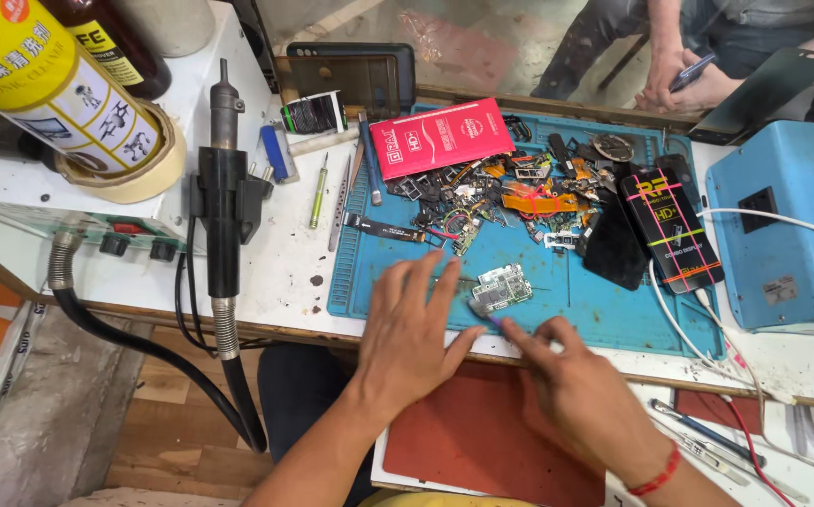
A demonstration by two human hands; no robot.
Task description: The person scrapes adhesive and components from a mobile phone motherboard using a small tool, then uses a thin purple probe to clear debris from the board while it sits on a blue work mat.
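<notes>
Two hands: left hand [410, 333], right hand [571, 380]; one circuit board [500, 287] between.

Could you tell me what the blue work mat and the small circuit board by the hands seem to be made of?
Blue work mat: probably silicone rubber, with a matte, smudged surface and moulded edge compartments. Circuit board: likely rigid laminate carrying shiny metal shields, with greenish edges showing.

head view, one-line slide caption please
Left hand steadies small green circuit board on blue mat; right hand probes it.
</notes>
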